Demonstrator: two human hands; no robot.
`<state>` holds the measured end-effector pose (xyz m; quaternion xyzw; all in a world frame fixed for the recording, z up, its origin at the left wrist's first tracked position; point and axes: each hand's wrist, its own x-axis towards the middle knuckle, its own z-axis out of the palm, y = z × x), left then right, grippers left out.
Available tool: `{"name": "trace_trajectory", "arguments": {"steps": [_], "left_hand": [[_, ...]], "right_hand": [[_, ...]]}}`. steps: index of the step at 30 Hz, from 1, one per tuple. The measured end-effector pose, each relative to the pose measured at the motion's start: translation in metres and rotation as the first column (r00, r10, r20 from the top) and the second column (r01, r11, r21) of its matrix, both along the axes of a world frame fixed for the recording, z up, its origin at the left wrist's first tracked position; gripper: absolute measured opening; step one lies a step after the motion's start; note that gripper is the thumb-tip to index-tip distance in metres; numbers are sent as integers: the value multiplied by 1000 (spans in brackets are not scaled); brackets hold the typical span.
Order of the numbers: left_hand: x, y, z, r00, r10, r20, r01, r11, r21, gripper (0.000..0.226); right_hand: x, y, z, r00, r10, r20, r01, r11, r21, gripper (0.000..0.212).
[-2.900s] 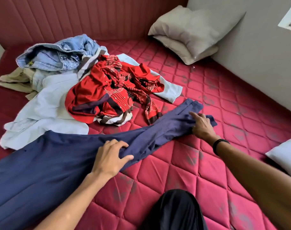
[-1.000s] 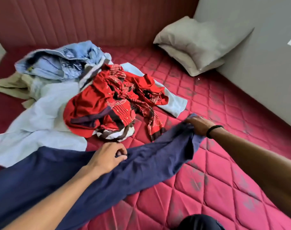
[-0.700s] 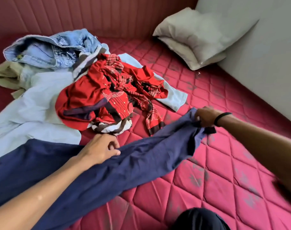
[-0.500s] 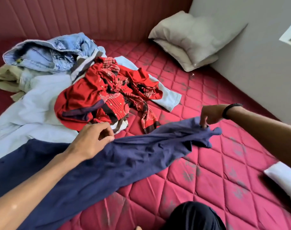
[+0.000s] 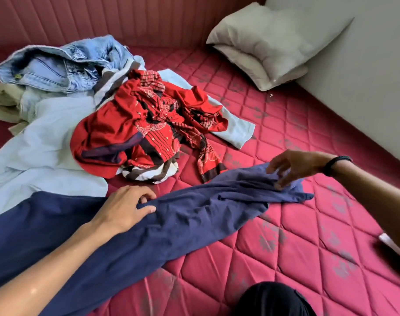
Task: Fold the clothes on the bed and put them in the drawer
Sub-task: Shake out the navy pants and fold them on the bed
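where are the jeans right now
In the head view the jeans lie bunched at the far left of the bed, by the headboard, behind the red shirt.

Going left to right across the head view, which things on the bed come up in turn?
Denim jeans → left hand gripping the navy garment → red patterned cloth → right hand pinching the garment's far end → grey pillows against the wall.
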<state>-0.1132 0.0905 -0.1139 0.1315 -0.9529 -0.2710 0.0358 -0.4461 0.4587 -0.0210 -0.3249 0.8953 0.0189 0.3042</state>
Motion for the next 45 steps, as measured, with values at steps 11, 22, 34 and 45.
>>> {"name": "trace_trajectory", "arguments": {"steps": [11,22,34,45], "left_hand": [[9,-7,64,983,-23,-184,51,988,145,12],[-20,-11,-16,936,347,-53,-351,920,-175,20],[63,77,-1,984,-175,-27,135,839,-528,43],[70,79,-13,985,60,159,46,810,-585,116]], "right_hand": [[-33,46,101,963,62,-263,-122,968,-217,31],[30,-30,30,979,4,-204,-72,942,-327,13],[34,26,30,904,-244,-352,111,928,-357,16],[22,-1,-45,527,-804,275,847,469,-252,61]]}}
